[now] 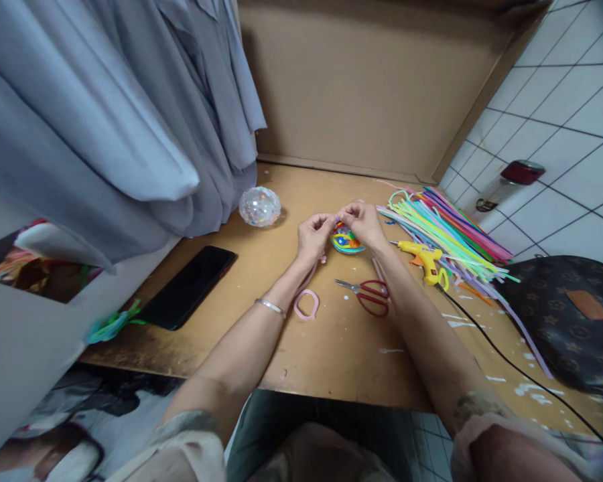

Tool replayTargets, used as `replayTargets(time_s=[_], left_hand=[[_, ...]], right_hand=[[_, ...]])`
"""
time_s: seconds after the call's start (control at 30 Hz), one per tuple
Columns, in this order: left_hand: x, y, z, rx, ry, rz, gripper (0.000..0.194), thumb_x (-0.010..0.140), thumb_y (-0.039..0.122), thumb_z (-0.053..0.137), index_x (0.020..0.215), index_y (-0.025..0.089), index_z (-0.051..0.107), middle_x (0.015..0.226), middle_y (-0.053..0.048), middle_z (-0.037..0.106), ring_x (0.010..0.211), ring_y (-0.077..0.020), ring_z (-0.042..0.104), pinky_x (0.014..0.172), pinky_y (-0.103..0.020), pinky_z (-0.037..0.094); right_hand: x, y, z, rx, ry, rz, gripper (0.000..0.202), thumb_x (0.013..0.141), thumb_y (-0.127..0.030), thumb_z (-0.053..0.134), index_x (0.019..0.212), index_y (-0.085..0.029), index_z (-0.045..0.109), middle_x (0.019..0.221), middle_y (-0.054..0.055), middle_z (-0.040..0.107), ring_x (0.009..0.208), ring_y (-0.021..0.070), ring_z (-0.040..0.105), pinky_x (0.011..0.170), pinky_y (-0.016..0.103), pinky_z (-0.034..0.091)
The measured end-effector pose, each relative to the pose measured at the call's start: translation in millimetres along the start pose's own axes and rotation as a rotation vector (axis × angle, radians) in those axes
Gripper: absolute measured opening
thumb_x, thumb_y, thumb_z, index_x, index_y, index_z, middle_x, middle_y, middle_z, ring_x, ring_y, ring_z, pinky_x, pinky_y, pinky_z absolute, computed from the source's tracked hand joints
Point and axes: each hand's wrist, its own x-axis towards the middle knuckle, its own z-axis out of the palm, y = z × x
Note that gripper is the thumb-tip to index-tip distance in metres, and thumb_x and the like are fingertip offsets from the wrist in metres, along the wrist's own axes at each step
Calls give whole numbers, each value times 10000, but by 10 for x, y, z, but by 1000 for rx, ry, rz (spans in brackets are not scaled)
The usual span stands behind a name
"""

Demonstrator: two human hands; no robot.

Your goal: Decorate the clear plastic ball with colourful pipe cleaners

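My left hand (314,235) and my right hand (362,222) meet over the middle of the table, fingertips pinched together. Between them is a thin pink pipe cleaner (309,276), partly hidden by the fingers, trailing down beside my left wrist. Just under the fingertips sits a small round bowl (349,249) with bright multicoloured contents; my hands cover part of it. Closer to me lie red-handled scissors (366,294), blades slightly apart, near my right forearm. A pink pipe-cleaner loop (306,305) rests beside my left forearm.
A clear faceted bowl (260,206) stands at the back left, a black phone (188,286) in front of it. Rightward are a yellow glue gun (425,260) with its cord, a bundle of coloured pipe cleaners (452,231) and a brown bag (563,325). Grey curtain (181,120) hangs left.
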Motion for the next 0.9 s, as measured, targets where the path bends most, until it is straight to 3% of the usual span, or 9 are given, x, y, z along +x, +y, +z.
replayTargets(time_s=[0.23,0.6,0.9], left_hand=[[40,-58,-17,20,-12,27,226,792,370,667,754,148,680,638,8,638,447,-69,485,395,-185,377],[107,-137,-30,52,-54,172,225,769,362,703,757,138,719,715,-26,681,650,-116,573,630,-228,453],[130,-151,-42,171,-36,262,215,790,356,684,744,152,735,717,-32,654,659,-124,535,632,-245,418]], right_hand=[[47,-22,-136,237,-19,55,148,672,-325,562,754,-203,577,703,-16,576,684,137,523,709,287,444],[36,-11,-136,220,-60,98,200,611,-188,547,786,-171,642,772,26,661,728,165,601,777,340,496],[35,-22,-145,157,-115,89,170,630,-183,551,745,-175,676,757,35,695,730,183,627,760,347,519]])
